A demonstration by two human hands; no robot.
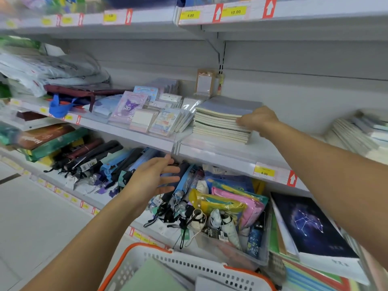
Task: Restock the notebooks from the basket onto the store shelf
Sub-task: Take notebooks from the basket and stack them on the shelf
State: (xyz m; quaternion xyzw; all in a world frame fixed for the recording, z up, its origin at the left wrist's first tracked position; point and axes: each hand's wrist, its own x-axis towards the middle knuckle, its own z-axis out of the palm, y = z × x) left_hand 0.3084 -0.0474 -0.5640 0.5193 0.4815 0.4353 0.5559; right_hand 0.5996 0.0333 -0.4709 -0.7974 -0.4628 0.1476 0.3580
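Note:
A stack of several notebooks (222, 120) with grey-blue covers and cream page edges lies on the middle store shelf (222, 153). My right hand (259, 120) holds the right end of the upper notebooks, fingers on their edges. My left hand (156, 177) hovers open below the shelf's front edge, fingers spread, holding nothing. At the bottom of the view is the white basket with an orange rim (184, 263); a pale green notebook (153, 278) and a grey one (210, 285) lie in it.
Small cartoon notepads (147, 114) crowd the shelf left of the stack. More notebooks (357, 133) lean at far right. The lower shelf holds folded umbrellas (105, 162), coloured pouches (233, 202) and a dark constellation notebook (310, 225). Folded bags (52, 74) lie at upper left.

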